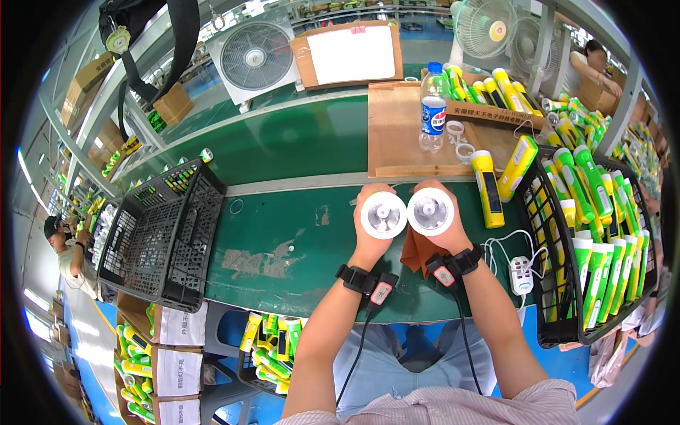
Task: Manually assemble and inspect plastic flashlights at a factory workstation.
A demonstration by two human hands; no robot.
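Note:
My left hand (367, 246) is closed around a flashlight (383, 215), its round white head and reflector turned up toward me. Close beside it, my right hand (455, 230) grips a second flashlight (431, 212) the same way. The two heads sit side by side, nearly touching, over the green table (319, 262); the hands and heads hide the bodies. Both lamps look unlit. Under my right wrist lies a reddish-brown piece of cloth or paper (418, 253). Beyond my right hand are a yellow flashlight with a dark panel (489, 191) and a yellow-green one (518, 168).
At right, a black crate (542, 248) holds many flashlights, beside a white USB charger (521, 275) with cables. Black crates (159, 241) stand at left. A bottle (433, 113) and white rings (464, 151) are on cardboard (397, 159) behind. Fans and other people are farther off.

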